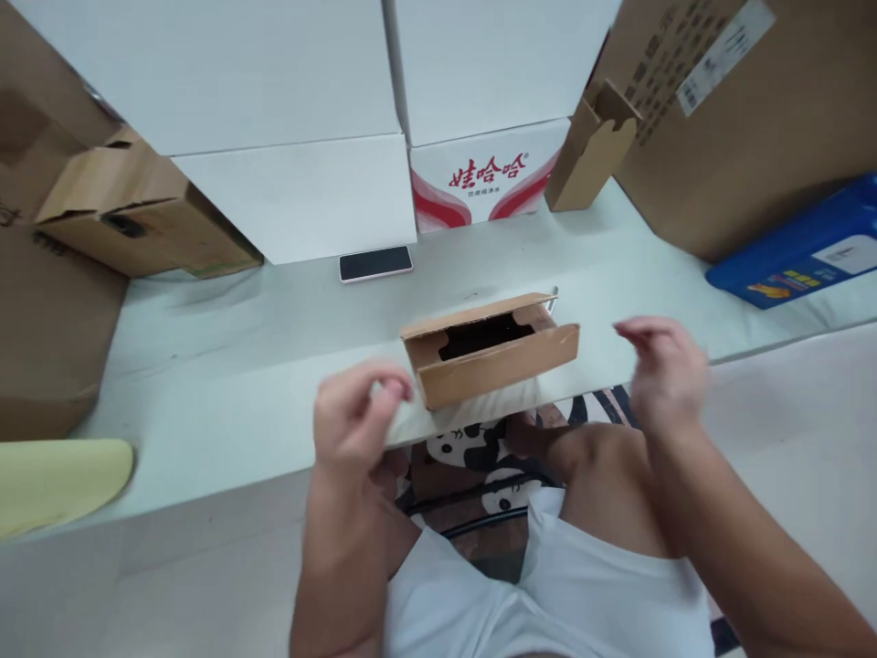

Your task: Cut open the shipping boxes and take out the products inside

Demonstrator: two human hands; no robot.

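Observation:
A narrow brown cardboard box (497, 373) lies near the front edge of the pale table, its top open and its flaps standing up. Its inside looks dark. Just off its left end is my left hand (356, 411), with curled fingers and the thumb tip near the index finger; no object shows in it. To the right of the box, my right hand (668, 375) hovers apart from it, slightly blurred, fingers bent and pressed together with nothing visible between them. Behind the box's right end, a small silvery piece (554, 294) peeks out, too small to name.
A phone (375, 264) lies by stacked white cartons (294, 201). Open brown boxes stand at the left (157, 219) and right (593, 155). A blue package (801, 242) leans at the far right. Something pale yellow (61, 484) overlaps the left front edge.

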